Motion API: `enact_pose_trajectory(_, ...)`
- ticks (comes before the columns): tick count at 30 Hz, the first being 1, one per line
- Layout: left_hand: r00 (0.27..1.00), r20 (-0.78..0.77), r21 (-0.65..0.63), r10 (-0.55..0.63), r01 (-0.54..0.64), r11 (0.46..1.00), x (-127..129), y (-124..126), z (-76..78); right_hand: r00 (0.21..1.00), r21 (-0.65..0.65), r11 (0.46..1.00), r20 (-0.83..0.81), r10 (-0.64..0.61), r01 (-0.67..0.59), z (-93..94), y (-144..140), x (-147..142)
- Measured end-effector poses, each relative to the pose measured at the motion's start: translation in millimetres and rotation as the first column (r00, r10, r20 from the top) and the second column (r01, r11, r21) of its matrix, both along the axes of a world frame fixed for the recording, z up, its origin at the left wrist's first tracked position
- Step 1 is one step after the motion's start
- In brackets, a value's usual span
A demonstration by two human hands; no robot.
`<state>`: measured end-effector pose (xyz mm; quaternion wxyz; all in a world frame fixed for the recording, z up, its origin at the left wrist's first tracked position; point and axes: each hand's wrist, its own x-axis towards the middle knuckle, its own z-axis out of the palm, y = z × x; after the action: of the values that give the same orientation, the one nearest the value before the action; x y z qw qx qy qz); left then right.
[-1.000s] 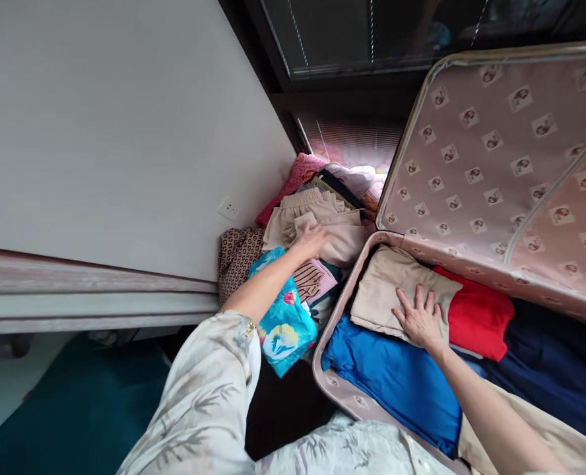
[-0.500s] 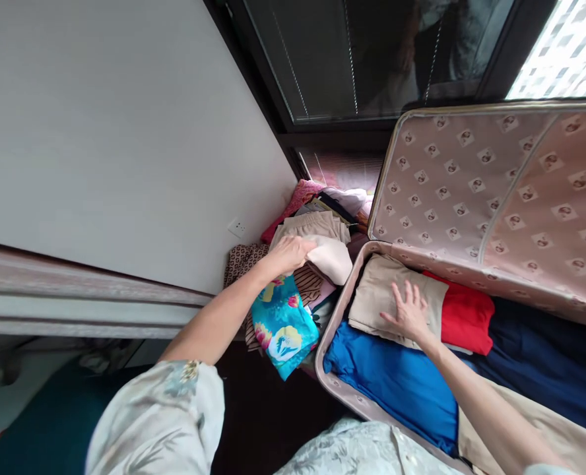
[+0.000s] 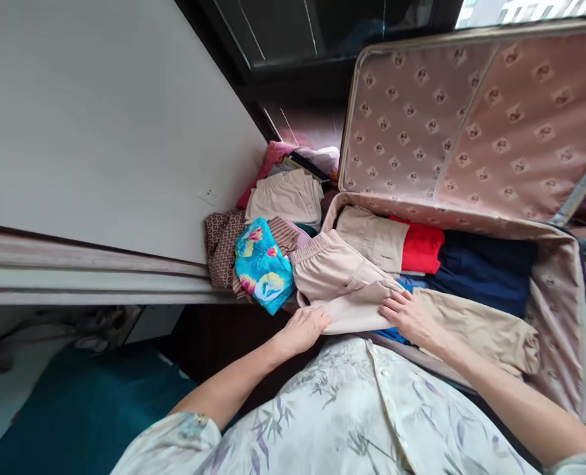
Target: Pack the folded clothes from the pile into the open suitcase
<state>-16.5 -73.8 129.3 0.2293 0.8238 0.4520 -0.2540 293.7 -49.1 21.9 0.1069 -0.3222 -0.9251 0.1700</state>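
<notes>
Pale pink trousers (image 3: 342, 274) with a gathered elastic waistband lie partly unfolded across the near left edge of the open suitcase (image 3: 332, 206). My left hand (image 3: 303, 328) grips their lower left edge, its fingers closed on the cloth. At the lower right edge, my right hand (image 3: 406, 315) has its fingers bent over the fabric and holds it too. Beneath the trousers, a strip of blue cloth (image 3: 392, 334) shows inside the case. Folded beige clothing (image 3: 372, 236) sits just beyond them, beside a red garment (image 3: 423, 247).
Left of the suitcase is a clothes pile with a turquoise flowered garment (image 3: 263, 264), brown patterned cloth (image 3: 222, 241) and folded beige garments (image 3: 288, 194). The patterned lid (image 3: 416, 119) stands raised towards the window. Navy clothing (image 3: 491, 267) and tan trousers (image 3: 481, 323) fill the case's right part.
My left hand has brought the pale pink trousers from the pile towards my body, and they have opened out. My right hand has left the folded beige clothing and now holds them too.
</notes>
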Motion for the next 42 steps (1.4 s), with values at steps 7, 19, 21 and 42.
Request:
enact_pose_trajectory(7, 1.0, 0.002, 0.012, -0.005, 0.005, 1.0, 8, -5, -2.8, 0.988, -0.254, 0.967, 0.156, 0.012, 0.028, 13.8, -30, 29)
enact_pose_trajectory(19, 0.967, 0.248, 0.689, 0.052, -0.214, 0.692, 32, 139, 160.6, 0.941, 0.382, 0.865, -0.041, -0.336, 0.326, 201.6, 102, 74)
enact_pose_trajectory(21, 0.964, 0.265, 0.729, 0.005, -0.204, 0.653, 29, 130, 162.3, 0.943, 0.419, 0.85, -0.053, -0.328, 0.319, 212.8, 88, 78)
enact_pose_trajectory(42, 0.943, 0.322, 0.077, 0.084, -0.114, 0.99, 15, 87, -49.3, 0.973, -0.289, 0.934, 0.152, -0.172, 0.21, -3.6, -5, 73)
